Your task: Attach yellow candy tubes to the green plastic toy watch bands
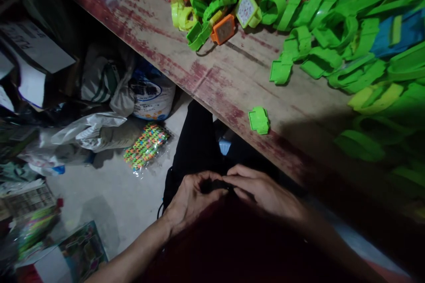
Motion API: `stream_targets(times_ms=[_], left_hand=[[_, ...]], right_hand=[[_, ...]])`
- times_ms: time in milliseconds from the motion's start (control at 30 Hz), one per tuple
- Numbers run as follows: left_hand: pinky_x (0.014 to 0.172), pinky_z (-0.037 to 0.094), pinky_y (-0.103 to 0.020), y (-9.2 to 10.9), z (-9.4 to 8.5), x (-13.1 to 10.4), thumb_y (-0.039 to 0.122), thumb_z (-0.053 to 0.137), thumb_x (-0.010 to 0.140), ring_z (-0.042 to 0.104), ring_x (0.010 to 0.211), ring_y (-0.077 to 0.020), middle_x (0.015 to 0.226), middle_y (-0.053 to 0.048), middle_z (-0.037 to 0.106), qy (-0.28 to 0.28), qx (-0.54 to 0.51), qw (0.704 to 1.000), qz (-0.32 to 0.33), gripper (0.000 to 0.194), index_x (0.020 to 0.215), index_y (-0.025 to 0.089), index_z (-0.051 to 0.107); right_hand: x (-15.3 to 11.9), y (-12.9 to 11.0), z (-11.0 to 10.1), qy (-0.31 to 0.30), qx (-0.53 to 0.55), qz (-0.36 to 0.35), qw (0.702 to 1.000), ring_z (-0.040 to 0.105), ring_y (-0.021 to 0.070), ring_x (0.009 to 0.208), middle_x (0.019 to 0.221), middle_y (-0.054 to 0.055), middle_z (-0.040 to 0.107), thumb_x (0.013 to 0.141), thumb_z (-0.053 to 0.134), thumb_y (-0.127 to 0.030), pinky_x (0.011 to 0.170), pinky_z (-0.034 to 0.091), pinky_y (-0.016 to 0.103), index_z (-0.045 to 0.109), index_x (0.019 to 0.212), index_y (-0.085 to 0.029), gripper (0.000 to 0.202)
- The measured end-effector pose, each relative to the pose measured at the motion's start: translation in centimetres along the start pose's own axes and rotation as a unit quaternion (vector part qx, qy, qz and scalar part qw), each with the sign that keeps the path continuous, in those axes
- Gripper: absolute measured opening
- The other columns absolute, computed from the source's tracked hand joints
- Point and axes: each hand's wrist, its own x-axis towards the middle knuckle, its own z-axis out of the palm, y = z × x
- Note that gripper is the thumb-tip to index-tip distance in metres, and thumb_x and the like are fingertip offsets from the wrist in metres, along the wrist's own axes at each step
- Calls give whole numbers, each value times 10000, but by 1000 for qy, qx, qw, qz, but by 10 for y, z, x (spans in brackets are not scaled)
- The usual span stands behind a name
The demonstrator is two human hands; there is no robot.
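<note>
My left hand (194, 199) and my right hand (257, 188) meet low in front of my body, above my dark-clothed lap. A small dark object (217, 185) shows between the fingers, too dim to name. My left thumb and fingers curl round it. The fingertips of my right hand press together at its right end, and what lies inside them is hidden. Nearest to the hands on the table is a small bright green plastic piece (259, 120), near the edge.
A worn wooden table (232, 70) runs diagonally, bearing many green toy watches (335, 31), an orange one (223, 29) and a blue piece (400, 33). On the floor lie a bag of colourful small parts (146, 146), sacks (152, 93) and cardboard boxes (36, 48).
</note>
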Motion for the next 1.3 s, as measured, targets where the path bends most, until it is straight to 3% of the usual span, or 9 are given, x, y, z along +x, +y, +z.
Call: stream_targets(times_ms=[167,267,400,567,800,967,1100,1167,1300], left_hand=[[569,442,-219,3,-2,1,396,657,800,573,638,-137,866,-42,709,-29,-12,999,-24,313,1024,182,703],[519,405,-207,3,-4,2,430,637,813,541,578,-122,837,-35,705,-52,-4,998,-21,345,1048,187,706],[547,418,-221,2,-5,3,426,623,820,565,599,-141,822,-37,709,-72,15,997,-25,342,1047,187,716],[629,428,-225,13,-5,9,379,602,809,581,711,-153,859,-25,683,-90,-10,996,-7,280,991,193,704],[533,308,-228,30,2,18,277,559,745,430,556,-116,603,41,499,-51,115,992,26,127,802,190,632],[596,341,-258,28,3,18,275,520,750,498,632,-148,663,14,555,-38,118,992,36,107,736,190,583],[559,335,-235,24,-1,15,251,543,745,463,603,-124,661,24,523,-57,49,997,-7,69,732,185,557],[521,320,-216,20,-4,14,282,588,754,436,563,-105,646,33,504,-87,-15,995,-39,108,768,181,553],[492,302,-195,11,-5,13,379,687,741,406,508,-79,605,44,500,-135,-120,982,-58,265,803,166,543]], right_hand=[[-5,-1,1,-8,0,42,999,528,98,598,780,-17,558,911,450,-180,498,417,194,625,1101,-277,276],[-3,2,7,34,-129,6,991,542,134,678,801,7,586,893,435,-129,525,400,232,629,1014,-243,256],[0,10,21,70,-257,-64,962,516,152,685,739,32,571,860,404,-66,542,352,269,576,728,-179,244],[-2,16,39,226,-205,-19,952,469,144,638,661,15,478,846,385,-116,578,346,273,473,662,-196,219],[-3,16,45,271,-168,-17,947,450,155,620,670,16,463,856,396,-172,581,344,281,461,699,-206,173],[1,18,53,324,-139,37,935,425,132,547,613,-9,447,774,425,-167,548,349,263,418,656,-221,130],[3,18,55,313,-42,124,941,447,119,514,568,-27,471,741,436,-206,503,355,236,450,635,-221,108],[2,15,50,277,-14,148,949,466,117,507,556,-32,489,748,445,-215,497,366,228,489,645,-215,112],[-5,10,34,160,-49,88,982,582,136,669,795,15,613,814,417,-185,614,442,240,593,846,-209,181]])
